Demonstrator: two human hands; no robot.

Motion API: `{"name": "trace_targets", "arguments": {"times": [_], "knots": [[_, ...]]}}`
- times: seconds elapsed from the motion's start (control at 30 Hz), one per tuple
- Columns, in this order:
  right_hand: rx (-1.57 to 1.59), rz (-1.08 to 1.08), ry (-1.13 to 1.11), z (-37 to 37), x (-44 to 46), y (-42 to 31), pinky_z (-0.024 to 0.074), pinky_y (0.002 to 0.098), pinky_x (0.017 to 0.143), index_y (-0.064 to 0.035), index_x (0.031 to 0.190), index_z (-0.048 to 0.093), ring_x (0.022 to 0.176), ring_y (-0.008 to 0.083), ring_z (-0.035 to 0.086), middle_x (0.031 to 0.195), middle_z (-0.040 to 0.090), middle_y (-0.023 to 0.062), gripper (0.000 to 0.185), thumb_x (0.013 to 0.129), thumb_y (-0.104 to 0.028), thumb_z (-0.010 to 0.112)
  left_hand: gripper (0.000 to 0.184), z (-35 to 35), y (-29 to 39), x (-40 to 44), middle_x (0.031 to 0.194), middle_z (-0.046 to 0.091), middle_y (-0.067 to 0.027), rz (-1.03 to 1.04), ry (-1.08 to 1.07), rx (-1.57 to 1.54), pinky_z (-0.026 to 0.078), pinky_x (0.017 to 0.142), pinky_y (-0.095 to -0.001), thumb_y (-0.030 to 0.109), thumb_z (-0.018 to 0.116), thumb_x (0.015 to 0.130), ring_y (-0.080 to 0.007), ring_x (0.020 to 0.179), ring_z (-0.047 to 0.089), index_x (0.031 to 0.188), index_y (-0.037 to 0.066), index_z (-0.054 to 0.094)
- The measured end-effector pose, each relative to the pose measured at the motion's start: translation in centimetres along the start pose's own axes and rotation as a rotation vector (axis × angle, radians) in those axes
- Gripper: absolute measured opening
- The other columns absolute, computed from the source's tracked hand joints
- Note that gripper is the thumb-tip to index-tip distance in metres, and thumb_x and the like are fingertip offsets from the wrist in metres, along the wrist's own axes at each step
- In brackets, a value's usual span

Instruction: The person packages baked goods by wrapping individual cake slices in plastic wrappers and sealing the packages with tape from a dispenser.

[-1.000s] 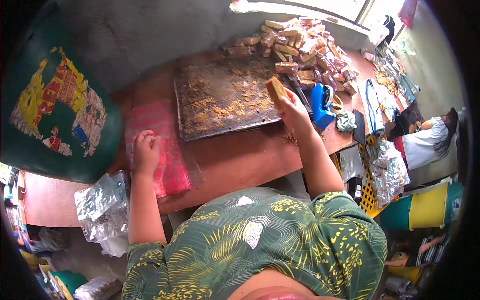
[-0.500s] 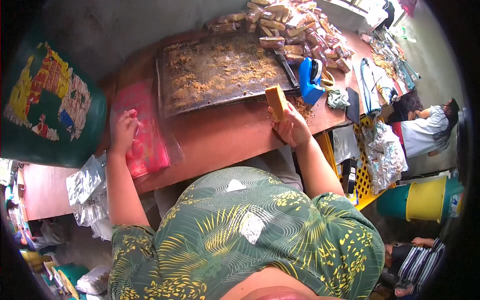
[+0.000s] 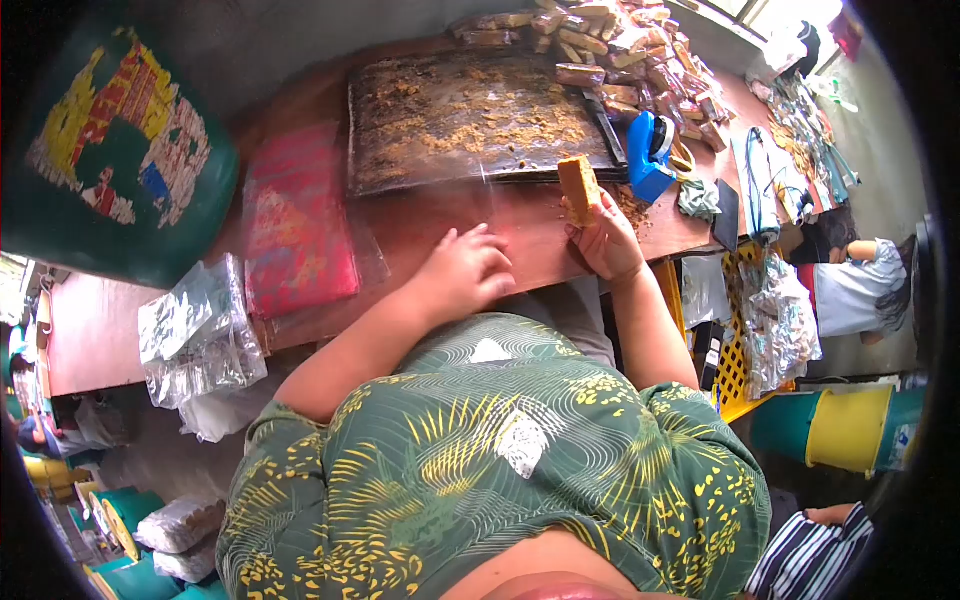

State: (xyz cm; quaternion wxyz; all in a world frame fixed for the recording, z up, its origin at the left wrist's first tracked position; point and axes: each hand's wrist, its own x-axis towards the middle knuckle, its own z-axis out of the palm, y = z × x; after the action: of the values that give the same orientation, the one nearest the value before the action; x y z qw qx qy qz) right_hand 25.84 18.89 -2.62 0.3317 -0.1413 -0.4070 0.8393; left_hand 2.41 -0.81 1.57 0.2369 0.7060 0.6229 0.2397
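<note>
In my right hand (image 3: 612,240) is a golden-brown bar of cake (image 3: 579,190), held upright between thumb and fingers above the table's front edge. My left hand (image 3: 465,268) is over the table in front of my body, fingers bent. A faint clear plastic sheet (image 3: 484,180), blurred and hard to see, appears to rise from its fingertips. To its left lies a flat stack of clear plastic sheets over a red printed surface (image 3: 300,225). Behind both hands is a dark baking tray (image 3: 400,170) strewn with crumbs, a long knife (image 3: 606,130) on its right side.
Wrapped cake bars (image 3: 640,60) are heaped at the back right. A blue tape dispenser (image 3: 650,160), a crumpled cloth (image 3: 699,200) and a phone (image 3: 726,215) lie right. A green bin (image 3: 120,240) stands left; plastic bags (image 3: 200,330) hang at the edge. Other people sit at right.
My left hand has moved right from the red stack to in front of my body, seemingly with the clear sheet. My right hand still holds the cake bar. The view has shifted slightly.
</note>
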Motion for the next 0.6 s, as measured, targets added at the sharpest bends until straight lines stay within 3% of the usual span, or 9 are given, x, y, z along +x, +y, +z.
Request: {"name": "trace_targets", "arguments": {"times": [0.03, 0.1, 0.17, 0.2, 0.33, 0.37, 0.4, 0.53, 0.6], "knots": [[-0.034, -0.009, 0.011, 0.0, 0.0, 0.0, 0.0540, 0.0344, 0.095, -0.0120, 0.147, 0.046, 0.115, 0.0181, 0.065, 0.133, 0.064, 0.0104, 0.052, 0.102, -0.028, 0.067, 0.044, 0.5, 0.8, -0.6, 0.152, 0.054, -0.0162, 0.040, -0.009, 0.124, 0.024, 0.124, -0.0601, 0.033, 0.074, 0.094, -0.0345, 0.153, 0.037, 0.131, 0.011, 0.065], [-0.155, -0.033, -0.004, 0.1, -0.1, 0.3, 0.0514, 0.0323, 0.095, -0.0104, 0.148, 0.046, 0.113, 0.0158, 0.063, 0.130, 0.064, 0.0081, 0.053, 0.101, -0.024, 0.068, 0.053, 0.0, 0.1, -0.9, 0.151, 0.054, -0.0154, 0.069, 0.005, -0.117, 0.028, 0.124, -0.0552, 0.032, 0.076, 0.093, -0.0357, 0.149, 0.040, 0.138, 0.009, 0.060], [-0.274, -0.061, -0.014, 0.2, -0.5, 0.7, 0.0489, 0.0303, 0.095, -0.0088, 0.148, 0.046, 0.111, 0.0134, 0.061, 0.127, 0.064, 0.0059, 0.054, 0.101, -0.019, 0.069, 0.059, -1.4, -1.9, -1.2, 0.149, 0.054, -0.0158, 0.067, 0.204, -0.313, 0.033, 0.122, -0.0496, 0.030, 0.079, 0.090, -0.0371, 0.144, 0.044, 0.140, 0.007, 0.058], [-0.446, -0.106, -0.011, 1.2, -0.7, 0.9, 0.0488, 0.0275, 0.092, -0.0059, 0.148, 0.047, 0.106, 0.0108, 0.060, 0.124, 0.064, 0.0050, 0.053, 0.100, -0.014, 0.069, 0.063, -2.2, -2.6, -2.2, 0.146, 0.054, -0.0158, 0.014, 0.339, 0.015, 0.037, 0.119, -0.0456, 0.029, 0.081, 0.088, -0.0369, 0.139, 0.047, 0.141, 0.007, 0.057], [-0.787, -0.049, -0.183, 6.0, -0.6, 2.2, 0.0522, 0.0361, 0.101, -0.0081, 0.145, 0.052, 0.123, 0.0196, 0.062, 0.125, 0.067, 0.0086, 0.062, 0.089, -0.002, 0.078, 0.079, -2.6, -3.7, -5.3, 0.150, 0.051, -0.0129, -0.264, 0.313, 0.319, 0.036, 0.119, -0.0470, 0.046, 0.084, 0.081, -0.0332, 0.142, 0.042, 0.142, 0.005, 0.056], [-1.088, -0.188, -0.223, 8.2, -0.2, 1.8, 0.0531, 0.0362, 0.100, -0.0083, 0.140, 0.057, 0.121, 0.0223, 0.064, 0.122, 0.069, 0.0110, 0.059, 0.086, -0.004, 0.081, 0.081, -2.3, -3.7, -5.5, 0.151, 0.049, -0.0111, -0.289, 0.291, 0.318, 0.034, 0.120, -0.0473, 0.049, 0.083, 0.080, -0.0312, 0.144, 0.040, 0.144, 0.006, 0.055], [-1.146, -0.225, -0.239, 9.3, 0.6, 2.1, 0.0534, 0.0376, 0.100, -0.0081, 0.138, 0.059, 0.120, 0.0258, 0.065, 0.121, 0.070, 0.0132, 0.059, 0.084, -0.005, 0.082, 0.084, -2.1, -3.8, -5.6, 0.153, 0.048, -0.0094, -0.314, 0.269, 0.317, 0.033, 0.120, -0.0476, 0.052, 0.082, 0.080, -0.0291, 0.145, 0.038, 0.145, 0.006, 0.054], [-1.480, -0.275, -0.274, 9.9, 3.5, 4.1, 0.0544, 0.0428, 0.099, -0.0091, 0.134, 0.063, 0.115, 0.0365, 0.065, 0.123, 0.070, 0.0174, 0.060, 0.078, -0.009, 0.084, 0.081, -1.8, -3.9, -5.8, 0.147, 0.052, -0.0132, -0.265, 0.337, 0.291, 0.036, 0.119, -0.0480, 0.048, 0.085, 0.079, -0.0340, 0.140, 0.044, 0.141, 0.004, 0.057], [-1.486, -0.279, -0.310, 9.3, 3.7, 4.3, 0.0533, 0.0438, 0.099, -0.0094, 0.135, 0.061, 0.114, 0.0360, 0.064, 0.128, 0.068, 0.0147, 0.062, 0.078, -0.012, 0.085, 0.081, -1.8, -3.8, -5.8, 0.148, 0.051, -0.0133, -0.275, 0.338, 0.288, 0.036, 0.119, -0.0483, 0.047, 0.085, 0.078, -0.0337, 0.140, 0.044, 0.140, 0.004, 0.057]]}}
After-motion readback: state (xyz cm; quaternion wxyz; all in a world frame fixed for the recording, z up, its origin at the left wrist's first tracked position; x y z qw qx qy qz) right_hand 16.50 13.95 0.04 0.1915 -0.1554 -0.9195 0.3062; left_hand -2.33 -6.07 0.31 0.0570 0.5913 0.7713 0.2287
